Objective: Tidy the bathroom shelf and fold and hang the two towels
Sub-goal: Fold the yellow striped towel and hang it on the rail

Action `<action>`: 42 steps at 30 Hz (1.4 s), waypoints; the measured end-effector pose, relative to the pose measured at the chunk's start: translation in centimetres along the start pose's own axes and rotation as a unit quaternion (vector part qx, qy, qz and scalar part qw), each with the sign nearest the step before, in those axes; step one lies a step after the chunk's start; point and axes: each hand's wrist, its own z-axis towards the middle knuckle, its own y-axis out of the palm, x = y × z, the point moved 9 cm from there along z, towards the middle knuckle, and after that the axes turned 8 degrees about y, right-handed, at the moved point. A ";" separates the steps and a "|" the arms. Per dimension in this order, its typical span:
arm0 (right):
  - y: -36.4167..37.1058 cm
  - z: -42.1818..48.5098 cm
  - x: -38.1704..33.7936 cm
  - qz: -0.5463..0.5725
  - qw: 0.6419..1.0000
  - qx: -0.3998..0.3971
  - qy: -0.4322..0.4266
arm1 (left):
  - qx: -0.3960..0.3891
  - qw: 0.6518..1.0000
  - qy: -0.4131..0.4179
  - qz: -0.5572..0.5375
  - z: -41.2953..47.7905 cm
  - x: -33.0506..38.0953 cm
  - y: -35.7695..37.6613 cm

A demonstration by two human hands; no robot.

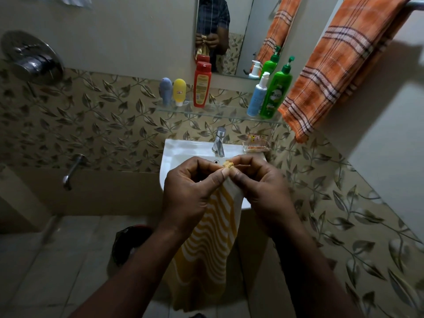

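View: head camera, looking down over the sink; it is the only view.
Yellow towel: striped yellow and white, in front of the sink's front edge, hanging straight down from the hands toward the floor.
Long axis: vertical, with the top edge bunched at the fingers and the lower end loose below the sink.
Left hand: above the sink's front rim, its fingers curled and clamped on the towel's top edge.
Right hand: just beside the left one, its fingers pinching the same bunch, so the two grips touch.
Step in hand: probably bringing two corners together to fold the towel in half.
Orange towel: up and to the right of the sink, draped over the towel bar.
Key relation: the bar is well above and right of the sink, so the right hand is nearer for hanging; the towel would have to go up and rightwards.
Glass shelf: on the wall above the sink.
On the shelf, left: grey tube, yellow tube, red bottle, all upright.
On the shelf, right: white bottle and green bottle, upright, side by side.
Soap dish: at the sink's back right corner, holding something orange; what it is cannot be told.
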 end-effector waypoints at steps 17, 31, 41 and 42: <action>-0.4 -1.1 -2.1 -0.091 0.990 0.070 -0.086 | -0.094 0.969 0.116 0.195 0.5 2.1 1.5; -1.5 -0.7 -4.6 -0.178 0.967 0.111 -0.141 | -0.183 0.925 0.192 0.271 3.1 3.3 1.0; -1.7 -0.4 -3.9 -0.139 0.972 0.148 -0.119 | -0.152 0.983 -0.009 0.102 0.9 -1.2 0.4; -1.9 -0.4 -3.9 -0.139 0.971 0.151 -0.122 | -0.133 0.986 -0.018 0.098 1.0 -1.1 0.2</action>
